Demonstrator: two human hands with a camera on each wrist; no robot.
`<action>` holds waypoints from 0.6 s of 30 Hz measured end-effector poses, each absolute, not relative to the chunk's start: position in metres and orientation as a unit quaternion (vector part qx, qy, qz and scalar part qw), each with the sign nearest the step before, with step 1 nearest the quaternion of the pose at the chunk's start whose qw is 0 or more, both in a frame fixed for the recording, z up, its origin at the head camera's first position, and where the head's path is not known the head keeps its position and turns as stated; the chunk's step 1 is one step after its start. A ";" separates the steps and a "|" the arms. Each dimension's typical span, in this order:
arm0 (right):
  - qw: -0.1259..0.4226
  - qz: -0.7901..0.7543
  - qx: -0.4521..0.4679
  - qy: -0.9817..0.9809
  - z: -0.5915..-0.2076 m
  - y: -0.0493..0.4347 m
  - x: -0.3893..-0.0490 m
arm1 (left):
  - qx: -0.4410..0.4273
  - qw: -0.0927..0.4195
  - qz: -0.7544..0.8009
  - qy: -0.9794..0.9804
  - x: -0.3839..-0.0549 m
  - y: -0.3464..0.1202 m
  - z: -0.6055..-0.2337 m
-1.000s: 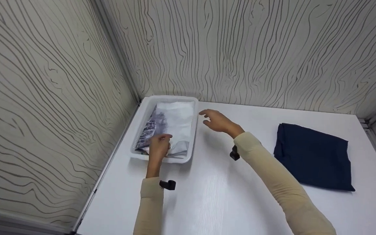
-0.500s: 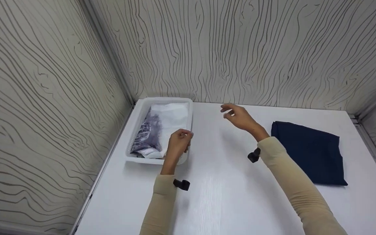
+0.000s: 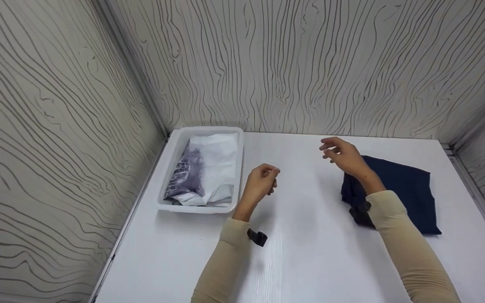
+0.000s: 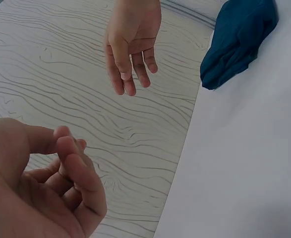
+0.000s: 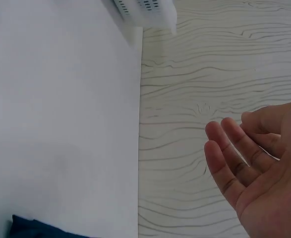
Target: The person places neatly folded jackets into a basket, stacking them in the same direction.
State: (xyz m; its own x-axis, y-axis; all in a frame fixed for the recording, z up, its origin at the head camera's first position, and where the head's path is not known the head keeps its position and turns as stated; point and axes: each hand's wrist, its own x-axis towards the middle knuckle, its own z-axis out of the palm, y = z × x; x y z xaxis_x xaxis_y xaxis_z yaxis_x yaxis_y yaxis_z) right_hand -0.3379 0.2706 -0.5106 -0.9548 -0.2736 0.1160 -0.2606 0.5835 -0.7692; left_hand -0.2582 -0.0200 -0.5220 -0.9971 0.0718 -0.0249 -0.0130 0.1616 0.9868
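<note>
Patterned walls (image 3: 267, 67) rise along the far, left and right sides of the white table (image 3: 301, 261), whose bare surface spreads toward you. On your right lies the navy cloth (image 3: 411, 185), partly covered in the head view by your right forearm's beige sleeve (image 3: 409, 240) and wrist; your right hand (image 3: 343, 159) is raised near its far-left corner, fingers pointing away from it, loosely bent, parted and holding nothing. On your left, near the wall corner, stands the white basket (image 3: 196, 209) with white-and-purple fabric (image 3: 217, 164) inside. Your left hand (image 3: 261, 182) hangs just right of its rim, tabletop between it and the cloth, thumb meeting curled fingertips, nothing visible in them. A small black device (image 3: 257, 237) sits at your left wrist.
</note>
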 end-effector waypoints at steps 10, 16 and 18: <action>-0.017 -0.428 -0.112 0.896 -0.522 0.332 -0.314 | 0.042 0.046 0.618 0.784 -0.262 0.033 -0.530; -0.030 -0.424 -0.089 0.901 -0.532 0.366 -0.298 | 0.059 0.073 0.587 0.804 -0.264 0.063 -0.538; -0.034 -0.415 -0.078 0.906 -0.537 0.378 -0.294 | 0.066 0.080 0.574 0.812 -0.264 0.074 -0.541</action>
State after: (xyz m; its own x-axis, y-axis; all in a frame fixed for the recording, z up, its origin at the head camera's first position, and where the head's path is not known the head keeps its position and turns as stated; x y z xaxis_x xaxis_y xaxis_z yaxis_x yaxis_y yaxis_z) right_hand -0.2940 0.3779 -0.5368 -0.9855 -0.1130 0.1267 -0.1698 0.6432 -0.7467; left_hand -0.2645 0.0739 -0.5408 -0.9787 0.1981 -0.0538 0.0155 0.3325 0.9430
